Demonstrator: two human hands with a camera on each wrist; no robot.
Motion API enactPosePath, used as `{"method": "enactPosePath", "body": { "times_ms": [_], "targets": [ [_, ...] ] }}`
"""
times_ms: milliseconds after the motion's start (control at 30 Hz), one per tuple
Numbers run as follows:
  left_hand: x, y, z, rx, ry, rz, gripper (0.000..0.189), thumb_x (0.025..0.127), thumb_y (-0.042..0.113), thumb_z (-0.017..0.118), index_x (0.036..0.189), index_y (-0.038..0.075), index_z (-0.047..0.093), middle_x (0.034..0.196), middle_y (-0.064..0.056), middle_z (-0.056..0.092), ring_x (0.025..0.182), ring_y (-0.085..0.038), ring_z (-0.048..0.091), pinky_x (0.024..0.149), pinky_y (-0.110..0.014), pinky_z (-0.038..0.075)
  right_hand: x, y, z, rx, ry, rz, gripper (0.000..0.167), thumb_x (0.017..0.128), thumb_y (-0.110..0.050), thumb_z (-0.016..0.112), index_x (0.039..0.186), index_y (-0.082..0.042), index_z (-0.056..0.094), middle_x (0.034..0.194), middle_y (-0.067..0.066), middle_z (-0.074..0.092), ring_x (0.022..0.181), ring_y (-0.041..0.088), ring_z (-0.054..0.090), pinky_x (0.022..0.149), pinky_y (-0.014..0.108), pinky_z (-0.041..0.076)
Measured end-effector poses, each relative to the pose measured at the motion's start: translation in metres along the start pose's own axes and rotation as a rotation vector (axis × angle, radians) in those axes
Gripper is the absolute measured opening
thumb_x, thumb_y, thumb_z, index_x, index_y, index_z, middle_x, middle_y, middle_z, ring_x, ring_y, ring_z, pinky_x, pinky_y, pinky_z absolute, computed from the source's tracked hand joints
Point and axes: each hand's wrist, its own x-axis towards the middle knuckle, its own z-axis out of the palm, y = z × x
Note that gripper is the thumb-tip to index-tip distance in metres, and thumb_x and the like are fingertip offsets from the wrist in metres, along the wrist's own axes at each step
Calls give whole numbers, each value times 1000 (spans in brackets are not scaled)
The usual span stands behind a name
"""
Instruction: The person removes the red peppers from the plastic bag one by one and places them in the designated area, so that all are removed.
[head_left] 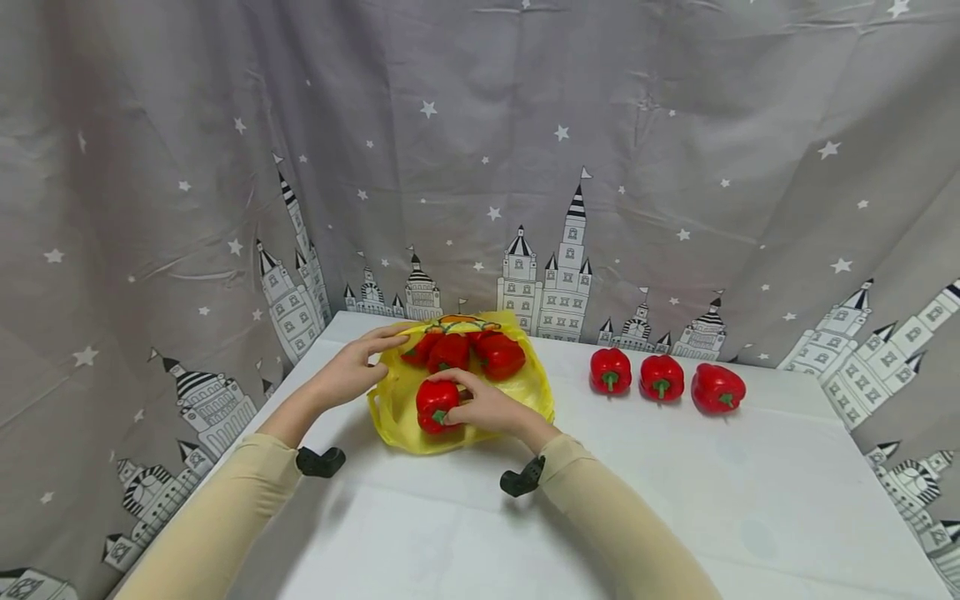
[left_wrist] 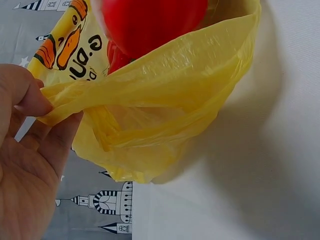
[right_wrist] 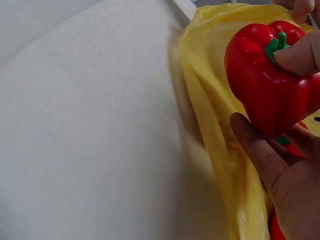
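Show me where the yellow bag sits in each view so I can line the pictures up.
Head: the yellow bag is slightly left of centre, just below mid-height.
Left wrist: the yellow bag fills the upper left and middle, its edge pinched by the left hand.
Right wrist: the yellow bag runs down the right half, behind the red pepper in the right hand.
Shared landmark: the white tabletop.

Head view looks forward and down, farther off; wrist views, seemingly tilted, share the yellow bag (left_wrist: 210, 65) up close.

Red peppers (head_left: 430, 402), yel bag (head_left: 401, 398), gry star-print curtain (head_left: 465, 158).
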Motion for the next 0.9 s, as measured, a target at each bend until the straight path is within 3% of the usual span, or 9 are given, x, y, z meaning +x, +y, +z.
{"method": "enactPosePath", "body": {
  "times_ms": [333,700,900],
  "targets": [
    [0,-2,-1,3,9,18,61,90,-2,51,150,7,52,164,-12,32,131,-35,40,74,-37,49,-23,-6,-20,20,54,-50,61,88,-14,67,142,-41,55,137,-4,57,125,24,53,97,38,51],
    [1,-4,1,3,-2,1,62,91,-1,51,152,8,51,165,-14,28,143,-37,33,83,-42,46,-55,1,-50,-7,91,2,61,87,-13,63,139,-43,56,142,-3,52,129,24,49,99,43,49],
    [1,-5,1,-15,-4,7,63,90,-3,50,152,6,49,165,-15,27,134,-36,37,73,-38,48,-79,3,-71,1,135,36,63,85,-12,64,142,-37,56,146,1,51,133,28,47,100,47,50]
  ]
}}
